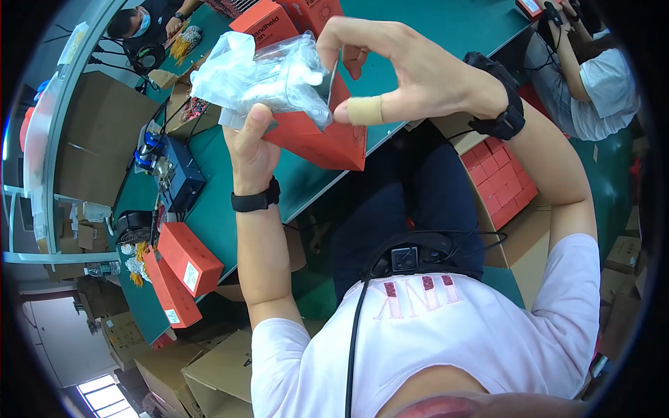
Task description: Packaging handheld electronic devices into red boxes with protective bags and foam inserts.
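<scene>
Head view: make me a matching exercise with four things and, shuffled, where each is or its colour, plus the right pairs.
1. Plaster
2. Small boxes
3. Plastic bag
4. Table

A. Green
B. At the open end of the held box
C. On the right hand
D. In an open carton

Pairs: 1-C, 2-D, 3-B, 4-A.

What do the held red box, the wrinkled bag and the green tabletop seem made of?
The red box looks like thin card, fairly matte, with flat panels and crisp edges. The bag seems to be plastic film: creased, translucent and glinting. The tabletop is smooth and evenly green, perhaps a rubber or vinyl mat; laminate is possible.
</scene>
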Demonstrator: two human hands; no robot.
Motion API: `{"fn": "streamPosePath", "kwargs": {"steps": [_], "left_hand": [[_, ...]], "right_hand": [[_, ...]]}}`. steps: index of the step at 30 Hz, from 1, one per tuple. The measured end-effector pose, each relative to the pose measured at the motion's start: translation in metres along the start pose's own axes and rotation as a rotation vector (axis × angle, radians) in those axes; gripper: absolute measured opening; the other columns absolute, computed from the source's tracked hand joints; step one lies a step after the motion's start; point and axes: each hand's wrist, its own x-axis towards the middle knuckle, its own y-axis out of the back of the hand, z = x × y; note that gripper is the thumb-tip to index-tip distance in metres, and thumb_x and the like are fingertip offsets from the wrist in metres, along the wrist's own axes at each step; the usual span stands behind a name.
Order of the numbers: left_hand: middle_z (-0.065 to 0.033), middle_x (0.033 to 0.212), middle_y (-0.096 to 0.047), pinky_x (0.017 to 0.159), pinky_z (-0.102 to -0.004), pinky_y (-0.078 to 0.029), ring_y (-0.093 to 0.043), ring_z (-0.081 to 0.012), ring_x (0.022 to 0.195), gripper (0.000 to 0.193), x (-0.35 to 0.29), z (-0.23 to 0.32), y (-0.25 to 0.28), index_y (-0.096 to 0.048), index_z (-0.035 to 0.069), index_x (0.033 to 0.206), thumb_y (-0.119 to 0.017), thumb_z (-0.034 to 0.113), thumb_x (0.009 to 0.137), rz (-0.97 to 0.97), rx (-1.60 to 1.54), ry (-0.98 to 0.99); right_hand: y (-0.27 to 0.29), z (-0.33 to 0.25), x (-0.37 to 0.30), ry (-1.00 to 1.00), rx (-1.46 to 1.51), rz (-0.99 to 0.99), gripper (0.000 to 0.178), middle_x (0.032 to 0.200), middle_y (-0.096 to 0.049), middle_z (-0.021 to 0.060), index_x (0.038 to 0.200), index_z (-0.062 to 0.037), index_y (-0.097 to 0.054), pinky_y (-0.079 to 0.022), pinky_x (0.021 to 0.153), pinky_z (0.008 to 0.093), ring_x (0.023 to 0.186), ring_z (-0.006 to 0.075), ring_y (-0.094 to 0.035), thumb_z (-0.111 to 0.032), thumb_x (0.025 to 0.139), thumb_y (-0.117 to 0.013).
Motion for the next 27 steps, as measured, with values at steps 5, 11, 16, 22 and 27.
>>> {"fn": "streamPosePath", "kwargs": {"steps": [5, 11, 16, 22, 27], "left_hand": [[-0.005, 0.116, -0.064, 0.087, -0.0282, -0.049, -0.061, -0.0148, 0.106, 0.076, -0.001, -0.003, -0.001, -0.05, 0.0, 0.135, -0.086, 0.036, 0.079, -0.027, 0.012, -0.002], [-0.0087, 0.127, -0.059, 0.093, -0.0321, -0.05, -0.062, -0.0172, 0.11, 0.075, 0.003, 0.001, -0.006, -0.045, 0.001, 0.14, -0.085, 0.023, 0.08, -0.088, 0.063, -0.092], [-0.013, 0.139, -0.051, 0.1, -0.0367, -0.048, -0.061, -0.0204, 0.116, 0.077, 0.002, 0.022, -0.027, -0.04, 0.001, 0.145, -0.082, 0.02, 0.083, -0.11, 0.268, -0.232], [-0.0128, 0.122, -0.066, 0.11, -0.0477, -0.037, -0.062, -0.0306, 0.116, 0.055, 0.007, 0.038, -0.004, -0.06, 0.004, 0.133, -0.079, 0.019, 0.084, -0.255, 0.903, -0.44], [-0.0099, 0.103, -0.071, 0.109, -0.0482, -0.035, -0.06, -0.0311, 0.109, 0.023, 0.016, 0.084, -0.027, -0.076, 0.006, 0.104, -0.072, 0.02, 0.086, -0.528, 1.225, -0.388]], "right_hand": [[-0.004, -0.009, 0.007, 0.018, -0.234, 0.026, 0.032, 0.088, -0.059, 0.01, 0.089, -0.0012, -0.061, -0.046, 0.07, 0.0351, 0.078, 0.026, -0.056, -0.025, 0.076, -0.078], [-0.009, -0.029, 0.006, -0.206, -0.349, -0.001, 0.027, 0.082, -0.06, 0.0131, 0.081, 0.0006, -0.062, -0.046, 0.068, 0.0382, 0.076, 0.0303, -0.06, -0.022, 0.079, -0.077], [-0.012, -0.027, -0.012, -0.074, -0.233, 0.053, 0.021, 0.082, -0.063, 0.0133, 0.084, 0.0, -0.064, -0.047, 0.069, 0.037, 0.077, 0.0307, -0.061, -0.019, 0.083, -0.074], [-0.002, -0.046, -0.014, -0.385, -0.265, 0.034, 0.011, 0.094, -0.061, 0.0127, 0.092, -0.001, -0.069, -0.05, 0.072, 0.0372, 0.082, 0.0311, -0.063, -0.012, 0.089, -0.069], [0.001, -0.032, -0.018, -0.01, -0.36, -0.076, 0.019, 0.092, -0.063, 0.0123, 0.099, 0.001, -0.066, -0.05, 0.07, 0.0377, 0.077, 0.0316, -0.062, -0.013, 0.088, -0.072]]}}
